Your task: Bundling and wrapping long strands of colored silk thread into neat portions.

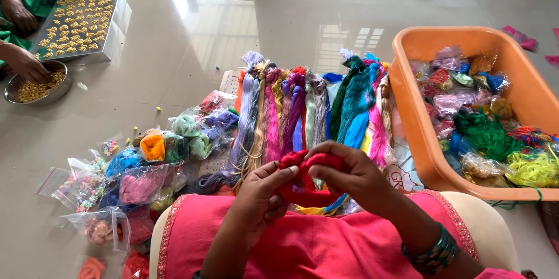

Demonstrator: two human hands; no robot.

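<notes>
Over lap, left hand point(256, 197) and right hand point(349, 177) fingers pinching red thread skein point(303, 191); orange tub point(407, 122) edge near, seemingly apart.

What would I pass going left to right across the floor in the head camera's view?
Metal bowl of yellow beads → tray of gold pieces → clear bags of coloured thread → row of coloured thread skeins, with the left hand and right hand holding red thread in front → orange tub.
</notes>
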